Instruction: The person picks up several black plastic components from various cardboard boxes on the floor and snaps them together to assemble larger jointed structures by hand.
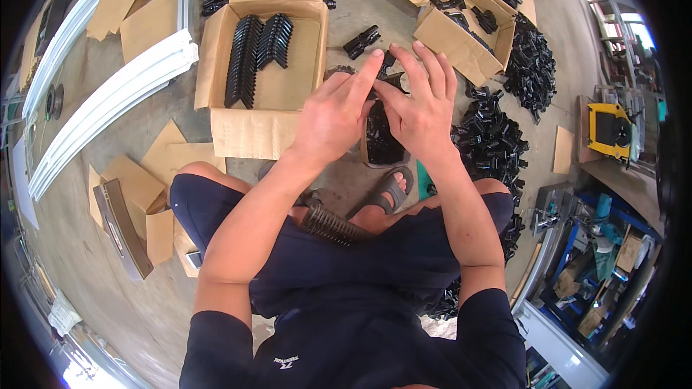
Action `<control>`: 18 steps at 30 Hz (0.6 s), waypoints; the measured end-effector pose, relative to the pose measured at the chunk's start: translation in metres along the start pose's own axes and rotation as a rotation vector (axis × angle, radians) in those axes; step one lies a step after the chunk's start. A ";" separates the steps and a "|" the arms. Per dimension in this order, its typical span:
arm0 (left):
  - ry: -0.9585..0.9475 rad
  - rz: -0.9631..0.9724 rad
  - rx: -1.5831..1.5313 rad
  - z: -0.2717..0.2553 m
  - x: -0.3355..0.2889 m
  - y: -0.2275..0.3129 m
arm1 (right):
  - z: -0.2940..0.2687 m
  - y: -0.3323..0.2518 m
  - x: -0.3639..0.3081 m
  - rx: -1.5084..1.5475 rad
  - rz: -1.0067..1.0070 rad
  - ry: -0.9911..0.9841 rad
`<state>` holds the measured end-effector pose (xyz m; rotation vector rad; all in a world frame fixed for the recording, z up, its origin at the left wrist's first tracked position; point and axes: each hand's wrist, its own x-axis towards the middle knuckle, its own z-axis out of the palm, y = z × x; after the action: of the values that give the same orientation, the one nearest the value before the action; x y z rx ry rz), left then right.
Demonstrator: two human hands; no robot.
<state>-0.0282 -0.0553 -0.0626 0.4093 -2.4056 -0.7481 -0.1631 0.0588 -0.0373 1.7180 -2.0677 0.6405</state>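
My left hand (333,117) and my right hand (422,104) meet in front of me, fingers closed around a small black part (388,65). Fingers hide much of it, so its full shape cannot be made out. Just beyond my fingertips, another black part (361,42) lies on the floor. To the left stands an open cardboard box (303,83) with black parts (245,61) nested in two neat rows. Below my hands is a small open container (365,145) of dark pieces. A nested stack of black parts (333,226) rests at my lap.
Loose black parts (491,133) are heaped along my right side. A second open carton (461,43) with black parts stands at the far right. Long white profiles (115,115) and cardboard pieces (160,166) lie left; a yellow-framed device (610,134) and shelving stand right.
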 end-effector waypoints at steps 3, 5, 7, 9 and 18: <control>-0.004 -0.025 -0.012 0.000 -0.002 -0.003 | 0.001 -0.003 0.003 -0.039 0.006 -0.048; 0.003 -0.114 -0.092 0.000 -0.002 -0.003 | -0.001 -0.005 0.005 0.003 0.032 -0.049; 0.005 -0.243 -0.211 -0.001 -0.001 -0.003 | 0.000 -0.003 0.005 0.108 0.077 0.004; 0.002 -0.415 -0.376 -0.002 0.001 -0.001 | -0.001 0.006 0.004 0.270 0.140 0.104; 0.050 -0.653 -1.155 0.000 0.007 -0.007 | 0.013 0.017 -0.013 1.326 0.816 -0.330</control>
<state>-0.0331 -0.0636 -0.0637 0.6675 -1.3817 -2.1510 -0.1773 0.0645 -0.0572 1.3477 -2.7960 2.5518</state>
